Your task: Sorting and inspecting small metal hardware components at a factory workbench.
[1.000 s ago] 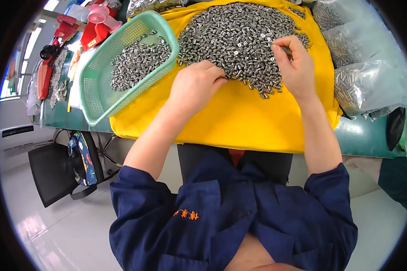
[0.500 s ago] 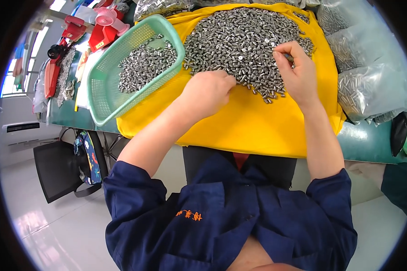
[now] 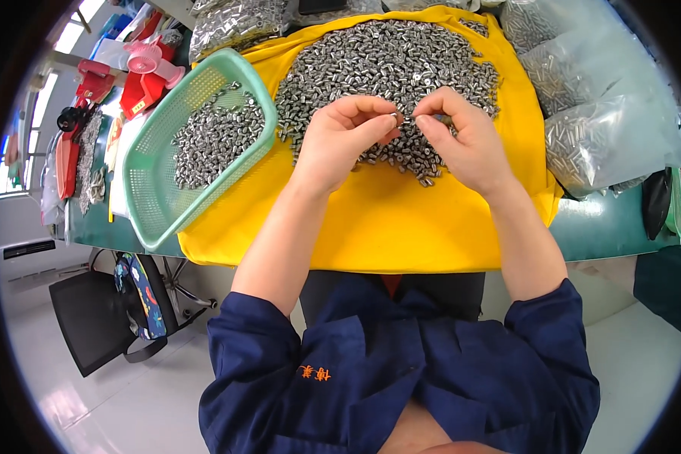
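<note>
A wide heap of small, shiny metal cylinders (image 3: 371, 60) lies on a yellow cloth (image 3: 401, 227). Over the near part of the heap, my left hand (image 3: 344, 140) pinches thumb and forefinger together, with a bright metal bit at the tips that looks like one of the cylinders. Facing it, my right hand (image 3: 461, 140) is also closed in a pinch, its fingertips a short gap away. What the right fingertips hold, if anything, is too small to make out. More cylinders fill part of a green plastic basket (image 3: 140, 189) on the left.
Clear plastic bags of metal parts (image 3: 583, 144) line the right side, and more bags (image 3: 238, 30) lie at the back. Beyond the basket are a red bin (image 3: 140, 94) and a pink plastic object (image 3: 147, 59) on the green table (image 3: 102, 219). A black chair (image 3: 91, 310) stands at left.
My left hand has risen from the heap's near edge and turned toward the right hand. My right hand has come inward and slightly down, so the fingertips now almost meet. The view has shifted slightly.
</note>
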A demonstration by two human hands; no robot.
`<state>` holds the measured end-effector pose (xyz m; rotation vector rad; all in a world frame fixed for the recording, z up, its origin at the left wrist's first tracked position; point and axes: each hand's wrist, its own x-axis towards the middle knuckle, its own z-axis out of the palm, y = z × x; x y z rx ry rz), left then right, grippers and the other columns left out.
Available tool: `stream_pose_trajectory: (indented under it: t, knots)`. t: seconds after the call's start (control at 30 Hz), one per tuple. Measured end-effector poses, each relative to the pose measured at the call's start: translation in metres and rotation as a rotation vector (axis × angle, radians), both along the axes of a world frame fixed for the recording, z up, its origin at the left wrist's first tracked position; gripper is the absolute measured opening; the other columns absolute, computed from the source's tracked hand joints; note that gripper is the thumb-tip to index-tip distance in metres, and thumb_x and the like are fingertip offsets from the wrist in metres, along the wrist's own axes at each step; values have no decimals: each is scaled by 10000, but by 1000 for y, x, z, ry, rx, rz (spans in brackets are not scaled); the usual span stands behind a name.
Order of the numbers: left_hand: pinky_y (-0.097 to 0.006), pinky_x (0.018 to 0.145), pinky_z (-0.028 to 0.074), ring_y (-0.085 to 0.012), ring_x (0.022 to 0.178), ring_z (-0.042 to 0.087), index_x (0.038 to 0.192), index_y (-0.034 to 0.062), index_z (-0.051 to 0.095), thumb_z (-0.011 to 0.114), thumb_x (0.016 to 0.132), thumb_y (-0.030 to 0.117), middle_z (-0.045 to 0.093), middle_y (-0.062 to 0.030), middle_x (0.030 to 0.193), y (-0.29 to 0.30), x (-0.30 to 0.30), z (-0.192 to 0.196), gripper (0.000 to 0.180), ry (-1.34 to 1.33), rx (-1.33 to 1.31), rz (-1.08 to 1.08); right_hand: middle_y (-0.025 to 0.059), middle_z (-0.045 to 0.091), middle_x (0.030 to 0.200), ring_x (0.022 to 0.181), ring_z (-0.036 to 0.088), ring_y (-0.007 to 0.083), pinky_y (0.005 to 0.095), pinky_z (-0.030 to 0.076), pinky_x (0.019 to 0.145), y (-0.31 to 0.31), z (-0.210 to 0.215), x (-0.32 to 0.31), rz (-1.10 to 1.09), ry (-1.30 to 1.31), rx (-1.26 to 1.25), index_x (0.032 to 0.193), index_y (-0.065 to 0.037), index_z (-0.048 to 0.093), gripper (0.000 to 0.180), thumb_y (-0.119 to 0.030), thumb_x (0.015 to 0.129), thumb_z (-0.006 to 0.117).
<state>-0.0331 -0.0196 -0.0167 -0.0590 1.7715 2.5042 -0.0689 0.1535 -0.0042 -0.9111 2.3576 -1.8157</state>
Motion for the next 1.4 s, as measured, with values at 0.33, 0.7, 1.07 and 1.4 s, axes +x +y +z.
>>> stream_pose_trajectory:
  t: [0.33,0.7,1.07,1.4]
  knots:
    - [-248,693,493,-138,749,605,913,3,597,567,786,-13,625,-73,834,3,3,-4,132,76,-43,-51,11,527,638,519,439,66,213,375,489,1,-1,0,42,32,45,813,-37,530,68,-99,792,548]
    - [-250,712,504,-154,776,618,925,-9,605,556,796,-28,629,-87,859,0,5,-4,139,91,-106,-55,68,535,655,555,506,181,286,406,511,0,7,5,25,78,200,800,-47,511,67,-100,778,545]
    - [-233,645,476,-124,713,612,881,30,640,601,755,23,642,-72,790,12,6,5,132,233,-779,65,103,533,659,656,538,302,390,429,570,-6,-4,6,-81,485,390,786,-56,463,71,-80,775,529]
    - [-184,630,436,-53,703,530,913,22,632,591,798,53,611,-6,793,-3,3,-5,126,79,-176,127,78,550,653,543,521,192,289,410,515,-4,2,7,-91,100,151,805,-41,507,68,-91,785,548]
